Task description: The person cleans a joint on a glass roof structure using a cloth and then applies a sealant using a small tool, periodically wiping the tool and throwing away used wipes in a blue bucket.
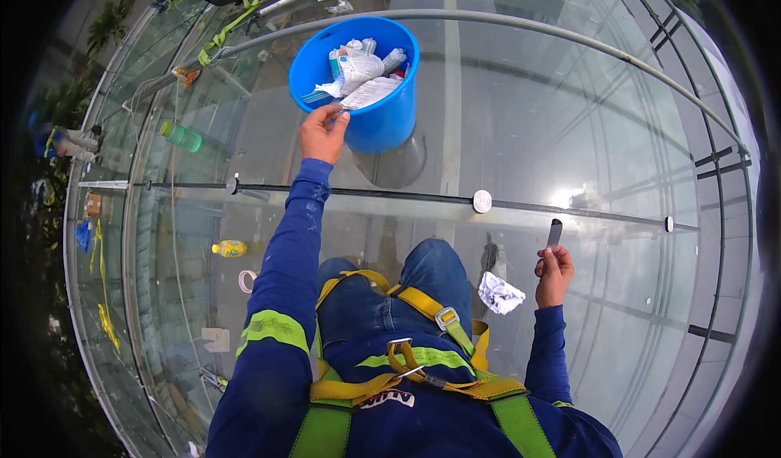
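Through the head camera I have my left grip (320, 136) at the near rim of the round blue plastic bucket (381, 128), thumb and fingers together and, as far as I can tell, clamped on it, likely to steady it. The bucket stands on the smooth grey glass surface (521, 108), holding crumpled white wrappers (362, 69); its mouth faces up and its long axis looks roughly vertical.

My right grip (554, 272) is clamped on the short, flat, dark blade-like strip (555, 233), to the right of the bucket and nearer the body. The strip's long axis runs away from me, its free end tipped slightly right; I judge that it is pinched low to leave that end exposed. The crumpled white paper (500, 293) lies between knee and right grip, on the bucket's near right side, probably for easy reach.
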`<state>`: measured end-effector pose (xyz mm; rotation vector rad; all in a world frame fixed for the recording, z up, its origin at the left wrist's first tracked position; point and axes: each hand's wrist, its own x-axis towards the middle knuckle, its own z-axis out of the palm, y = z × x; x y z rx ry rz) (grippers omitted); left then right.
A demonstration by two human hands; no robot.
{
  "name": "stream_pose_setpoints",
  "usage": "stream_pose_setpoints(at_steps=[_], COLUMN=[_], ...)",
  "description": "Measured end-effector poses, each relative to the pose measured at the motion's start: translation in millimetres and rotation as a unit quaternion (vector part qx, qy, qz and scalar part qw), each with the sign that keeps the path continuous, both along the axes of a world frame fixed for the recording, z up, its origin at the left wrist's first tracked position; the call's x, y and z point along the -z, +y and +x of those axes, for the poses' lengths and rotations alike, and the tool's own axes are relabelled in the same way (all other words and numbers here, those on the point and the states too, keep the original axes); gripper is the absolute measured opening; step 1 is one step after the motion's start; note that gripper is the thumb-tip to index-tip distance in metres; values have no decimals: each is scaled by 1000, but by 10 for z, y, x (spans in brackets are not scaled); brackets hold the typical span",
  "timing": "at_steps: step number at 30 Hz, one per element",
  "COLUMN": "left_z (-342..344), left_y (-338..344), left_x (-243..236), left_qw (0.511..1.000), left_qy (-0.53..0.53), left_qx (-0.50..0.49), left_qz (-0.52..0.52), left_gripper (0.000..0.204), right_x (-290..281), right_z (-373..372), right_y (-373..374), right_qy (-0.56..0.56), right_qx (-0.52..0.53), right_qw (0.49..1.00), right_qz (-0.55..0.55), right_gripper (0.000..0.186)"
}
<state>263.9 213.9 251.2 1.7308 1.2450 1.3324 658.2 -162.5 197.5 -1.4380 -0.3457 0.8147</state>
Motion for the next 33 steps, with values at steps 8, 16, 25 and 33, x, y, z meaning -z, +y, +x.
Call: stream_pose_setpoints(at_steps=[8,16,25,33], left_z=[314,339,-86,1023], left_y=[1818,1706,939,-2283], left_x=[321,24,-749,-643], left_qw=[918,976,993,823], left_qy=[340,151,-114,-311], left_qx=[-189,-145,-25,322], left_qz=[-80,-63,-1,-350], left_gripper=[47,39,29,9], right_x=[-200,-147,-636,-841], right_z=[16,13,-197,-1002], right_y=[804,917,757,48], right_qy=[-47,-60,11,243], right_qx=[-18,-20,-87,-196], right_qw=[999,997,996,935], right_qz=[-20,-51,8,169], right_gripper=[15,18,19,20])
